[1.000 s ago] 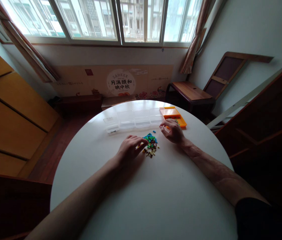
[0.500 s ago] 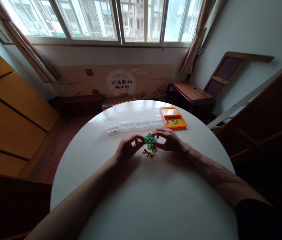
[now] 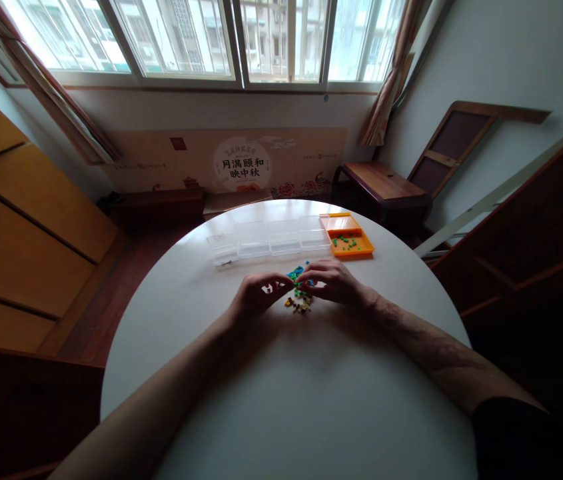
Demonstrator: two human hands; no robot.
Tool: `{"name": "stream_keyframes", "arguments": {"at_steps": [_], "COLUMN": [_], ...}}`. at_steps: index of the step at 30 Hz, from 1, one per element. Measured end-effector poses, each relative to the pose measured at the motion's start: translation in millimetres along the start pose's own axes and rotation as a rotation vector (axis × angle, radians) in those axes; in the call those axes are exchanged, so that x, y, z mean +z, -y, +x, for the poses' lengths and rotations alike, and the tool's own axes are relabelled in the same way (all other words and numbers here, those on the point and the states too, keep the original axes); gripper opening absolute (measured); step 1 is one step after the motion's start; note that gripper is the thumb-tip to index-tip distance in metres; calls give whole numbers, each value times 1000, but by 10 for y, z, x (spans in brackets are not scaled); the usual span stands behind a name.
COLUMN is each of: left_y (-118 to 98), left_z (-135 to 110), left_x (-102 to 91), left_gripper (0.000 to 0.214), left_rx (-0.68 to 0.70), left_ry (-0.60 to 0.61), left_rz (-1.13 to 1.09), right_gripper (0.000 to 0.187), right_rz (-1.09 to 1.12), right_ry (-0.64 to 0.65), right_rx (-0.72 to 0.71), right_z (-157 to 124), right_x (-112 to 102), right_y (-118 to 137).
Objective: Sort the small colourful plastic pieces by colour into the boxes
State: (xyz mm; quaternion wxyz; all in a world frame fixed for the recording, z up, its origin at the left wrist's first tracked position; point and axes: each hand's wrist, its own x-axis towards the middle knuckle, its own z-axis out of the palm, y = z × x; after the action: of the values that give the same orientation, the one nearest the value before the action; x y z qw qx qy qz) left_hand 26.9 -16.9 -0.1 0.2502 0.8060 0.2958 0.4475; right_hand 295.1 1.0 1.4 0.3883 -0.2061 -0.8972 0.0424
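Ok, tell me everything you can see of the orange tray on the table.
The orange tray is a shallow rectangular box that looks like plastic, with low walls and its top open. It sits flat near the far right edge of the round white table, next to the right end of the row of clear boxes, though whether they touch is unclear. A scatter of small green pieces lies inside. No hand touches it.

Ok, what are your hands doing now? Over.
Left hand and right hand both on bead pile. Some green ones in orange tray. Nothing in the way.
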Motion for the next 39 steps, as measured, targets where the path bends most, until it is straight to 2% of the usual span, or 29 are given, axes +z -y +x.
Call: {"name": "stream_keyframes", "arguments": {"at_steps": [6,9,13,18,21,23,29,39], "left_y": [28,31,9,4,20,25,-18,-57], "left_z": [-6,2,1,-32,-41,-41,-23,-8], "left_x": [8,6,0,16,20,17,7,45], "left_gripper": [13,12,9,7,6,6,8,5], "left_rx": [23,22,58,93,67,52,35,-15], "left_ry": [-3,-2,74,163,178,186,203,216], "left_rz": [34,98,266,386,372,358,312,313], "right_gripper": [10,9,8,15,16,19,18,15], "right_rz": [-59,-64,-123,-286,-352,-352,-302,-235], "right_ry": [-6,-41,-214,-454,-524,-536,-494,-469], "right_rx": [-10,39,223,549,734,795,744,686], "right_z": [12,5,-33,-157,-244,-282,-268,-209], "right_x": [10,-8,-86,-218,-236,-211,-122,-121], "right_y": [3,-22,-152,-441,-578,-625,-593,-518]}}
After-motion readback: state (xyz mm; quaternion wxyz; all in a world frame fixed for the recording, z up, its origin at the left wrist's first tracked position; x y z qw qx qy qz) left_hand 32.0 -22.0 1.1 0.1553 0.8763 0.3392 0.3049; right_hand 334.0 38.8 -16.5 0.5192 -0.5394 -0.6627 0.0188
